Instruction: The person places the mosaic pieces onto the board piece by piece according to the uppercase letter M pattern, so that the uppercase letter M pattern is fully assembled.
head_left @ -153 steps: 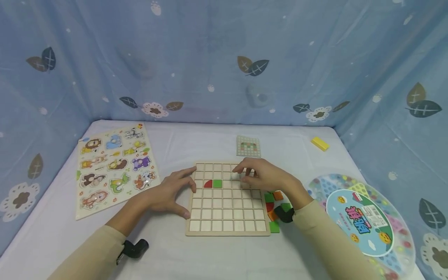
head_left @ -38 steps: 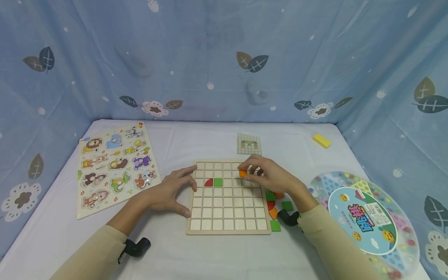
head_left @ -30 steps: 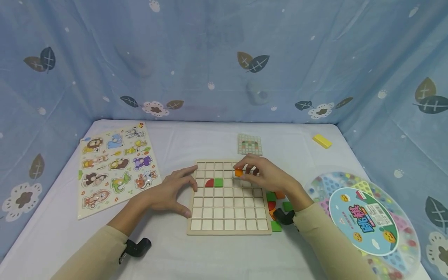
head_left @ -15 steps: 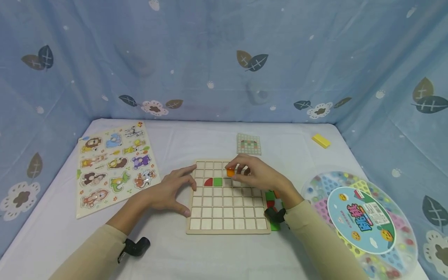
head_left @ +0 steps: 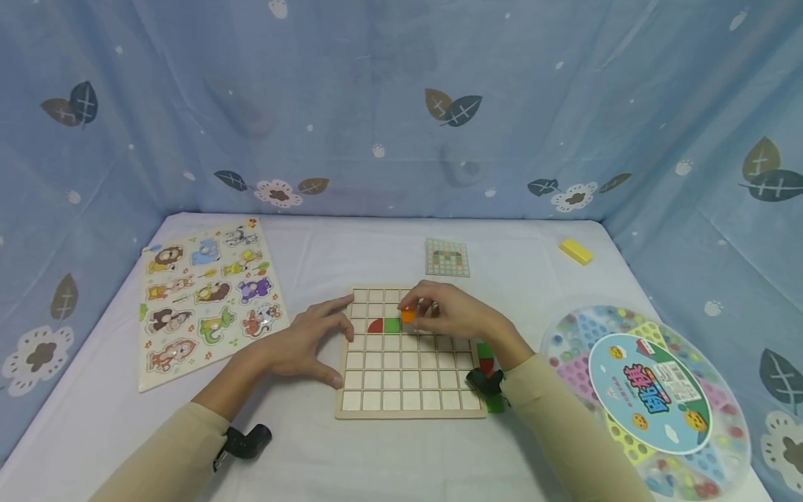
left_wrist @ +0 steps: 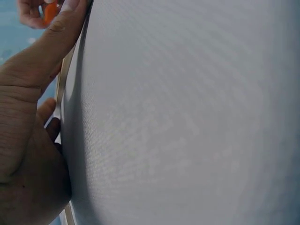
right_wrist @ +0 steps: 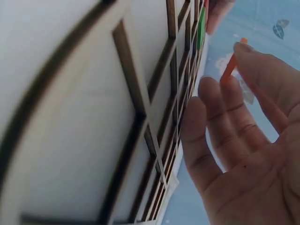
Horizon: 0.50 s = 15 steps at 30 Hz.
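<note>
A wooden grid board (head_left: 392, 380) lies flat on the white cloth. A red quarter-circle tile (head_left: 376, 325) and a green square tile (head_left: 392, 325) sit side by side in its third row. My right hand (head_left: 454, 310) pinches an orange tile (head_left: 408, 316) between thumb and fingers, just right of the green one. In the right wrist view that orange tile (right_wrist: 228, 68) is seen edge-on, held off the board. Spread along the board's left edge, my left hand (head_left: 301, 341) touches it with thumb and fingertips.
Behind the board lies a small pattern card (head_left: 447, 258). Green and red tiles (head_left: 486, 365) lie by its right edge, partly hidden by the right wrist. An animal puzzle (head_left: 207, 300) is at left, a round game box (head_left: 649, 397) at right, a yellow block (head_left: 576, 251) farther back.
Holding the orange tile, my right hand has moved left across the board, then slightly toward me, to beside the green tile. My left hand has stayed in place.
</note>
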Available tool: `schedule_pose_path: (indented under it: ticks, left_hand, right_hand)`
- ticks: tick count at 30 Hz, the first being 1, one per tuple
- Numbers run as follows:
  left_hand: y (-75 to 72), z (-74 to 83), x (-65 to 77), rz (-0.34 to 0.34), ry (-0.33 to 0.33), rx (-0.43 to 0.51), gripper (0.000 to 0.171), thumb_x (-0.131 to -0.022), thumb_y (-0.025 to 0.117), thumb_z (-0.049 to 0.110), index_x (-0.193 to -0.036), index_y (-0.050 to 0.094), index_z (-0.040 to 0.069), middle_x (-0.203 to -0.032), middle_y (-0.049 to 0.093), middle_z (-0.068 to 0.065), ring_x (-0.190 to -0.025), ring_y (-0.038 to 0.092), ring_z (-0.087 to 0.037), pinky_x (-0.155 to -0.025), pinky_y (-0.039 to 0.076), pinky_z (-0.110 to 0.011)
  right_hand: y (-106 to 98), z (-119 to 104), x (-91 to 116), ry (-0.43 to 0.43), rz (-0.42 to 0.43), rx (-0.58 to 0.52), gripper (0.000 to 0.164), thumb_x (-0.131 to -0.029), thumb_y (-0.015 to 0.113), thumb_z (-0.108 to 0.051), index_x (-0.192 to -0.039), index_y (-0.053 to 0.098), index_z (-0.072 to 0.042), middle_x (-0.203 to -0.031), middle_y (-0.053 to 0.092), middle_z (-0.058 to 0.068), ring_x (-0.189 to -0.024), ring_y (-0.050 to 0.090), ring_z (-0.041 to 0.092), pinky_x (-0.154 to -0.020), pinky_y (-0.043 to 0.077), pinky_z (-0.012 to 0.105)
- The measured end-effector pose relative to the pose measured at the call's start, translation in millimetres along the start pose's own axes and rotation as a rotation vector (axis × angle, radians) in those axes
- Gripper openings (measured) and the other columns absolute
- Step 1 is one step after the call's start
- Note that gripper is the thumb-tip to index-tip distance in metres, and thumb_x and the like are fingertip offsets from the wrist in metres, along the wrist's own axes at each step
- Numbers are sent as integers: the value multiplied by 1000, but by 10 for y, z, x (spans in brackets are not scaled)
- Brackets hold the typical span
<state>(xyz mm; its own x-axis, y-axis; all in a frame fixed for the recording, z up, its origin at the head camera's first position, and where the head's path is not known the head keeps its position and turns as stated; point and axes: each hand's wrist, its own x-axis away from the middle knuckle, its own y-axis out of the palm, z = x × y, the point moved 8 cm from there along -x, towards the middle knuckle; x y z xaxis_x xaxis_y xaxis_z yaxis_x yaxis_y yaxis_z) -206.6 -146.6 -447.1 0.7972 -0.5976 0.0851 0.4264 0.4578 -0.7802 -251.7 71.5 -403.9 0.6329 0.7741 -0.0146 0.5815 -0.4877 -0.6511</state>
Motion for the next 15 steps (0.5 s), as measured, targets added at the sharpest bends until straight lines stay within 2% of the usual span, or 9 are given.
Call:
schedule_pose_path:
  ticks: [7,15]
  left_hand:
    - [-3,23,-21,-8,1,3,69,-60,91,62,-113,57,35,-172,15,-5,-156,14,-41,-117,15,-73]
    - [-12,30,2,-10,-23,4,68,-60,92,61,-113,57,35,-172,14,-4,-156,13,-40,-118,16,-72]
  right_hand:
    - [43,68,-22,34,-28,21,37,-97,72,-13,-132,63,-9,-117,64,6,-97,64,17,-87,57,33]
    - [84,83,-57,63,-44,66,34,-94,75,-13,-127,66,-12,-112,65,2,-90,61,15,-82,55,31]
